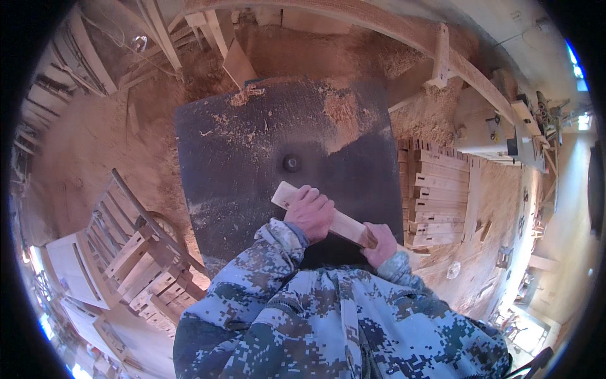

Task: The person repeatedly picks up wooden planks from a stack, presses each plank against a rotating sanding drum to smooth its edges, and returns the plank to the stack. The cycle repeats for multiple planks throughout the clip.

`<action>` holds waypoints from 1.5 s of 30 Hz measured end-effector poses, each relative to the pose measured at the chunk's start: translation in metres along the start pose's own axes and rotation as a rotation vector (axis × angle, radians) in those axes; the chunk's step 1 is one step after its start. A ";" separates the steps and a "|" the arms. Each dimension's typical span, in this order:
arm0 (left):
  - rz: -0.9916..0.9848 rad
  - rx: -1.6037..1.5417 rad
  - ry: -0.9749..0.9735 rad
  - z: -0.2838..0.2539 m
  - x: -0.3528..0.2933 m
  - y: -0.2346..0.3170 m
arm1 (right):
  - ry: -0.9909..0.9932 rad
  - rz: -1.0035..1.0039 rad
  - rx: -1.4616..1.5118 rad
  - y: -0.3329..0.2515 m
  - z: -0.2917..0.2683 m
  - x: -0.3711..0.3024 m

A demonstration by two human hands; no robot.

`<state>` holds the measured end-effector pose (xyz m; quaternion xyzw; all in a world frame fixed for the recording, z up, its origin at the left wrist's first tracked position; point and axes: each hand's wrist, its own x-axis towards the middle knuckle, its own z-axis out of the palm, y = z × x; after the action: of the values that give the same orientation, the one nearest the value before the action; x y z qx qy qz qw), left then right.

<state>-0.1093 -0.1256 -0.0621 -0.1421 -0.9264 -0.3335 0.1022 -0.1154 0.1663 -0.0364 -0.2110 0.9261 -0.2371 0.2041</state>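
A short pale wooden board [348,226] lies slantwise across my front, over the near part of a dark flat machine table [240,161]. My left hand [310,215] grips it near its left end, fingers wrapped over the top. At the other end, my right hand [380,245] holds the board's right tip. Whether the board rests on the table or is held just above it, I cannot tell. Beyond its left end, a round dark spindle [291,163] stands in the table's middle, apart from the board and both hands.
Wood shavings [342,114] litter the table's far side. Stacked wooden pieces [440,192] stand close on the right. At the left is a metal-railed cart [151,221] with wooden blocks [129,252]. A long curved timber [379,25] spans the far side. Sawdust covers the floor [95,164].
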 end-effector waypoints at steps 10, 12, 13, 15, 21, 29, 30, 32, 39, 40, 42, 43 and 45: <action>-0.509 0.092 0.466 -0.009 -0.079 0.017 | 0.157 -0.109 -0.148 0.058 -0.040 -0.037; -0.614 0.048 0.499 0.005 -0.074 0.006 | 0.184 -0.047 -0.172 0.068 -0.049 -0.054; -0.648 0.042 0.531 0.012 -0.069 0.001 | 0.184 -0.026 -0.207 0.074 -0.053 -0.060; -0.736 0.033 0.552 0.023 -0.056 -0.008 | 0.204 -0.050 -0.242 0.083 -0.058 -0.065; -0.902 0.081 0.627 0.051 -0.008 -0.017 | 0.213 -0.187 -0.182 0.103 -0.060 -0.073; -1.010 0.163 0.752 0.071 0.022 -0.019 | 0.073 -0.147 -0.041 0.113 -0.065 -0.082; -0.990 0.164 0.761 0.071 0.022 -0.020 | 0.050 -0.134 -0.041 0.113 -0.065 -0.085; -0.926 0.201 0.762 0.071 0.023 -0.024 | 0.056 -0.145 -0.020 0.116 -0.064 -0.089; -0.977 -0.020 0.787 0.070 0.024 -0.040 | 0.040 -0.167 -0.004 0.122 -0.055 -0.081; -0.944 0.053 0.782 0.069 0.024 -0.043 | 0.065 -0.176 0.006 0.120 -0.056 -0.077; -0.891 0.290 0.659 0.066 0.021 -0.048 | 0.057 -0.152 0.009 0.112 -0.060 -0.068; -0.897 0.279 0.664 0.064 0.020 -0.052 | 0.069 -0.151 0.016 0.108 -0.062 -0.062; -0.875 0.292 0.694 0.058 0.020 -0.064 | 0.086 -0.177 0.044 0.102 -0.066 -0.046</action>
<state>-0.1548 -0.1313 -0.1374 0.3875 -0.8477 -0.2404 0.2711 -0.1390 0.2933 -0.0246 -0.2770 0.9063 -0.2835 0.1468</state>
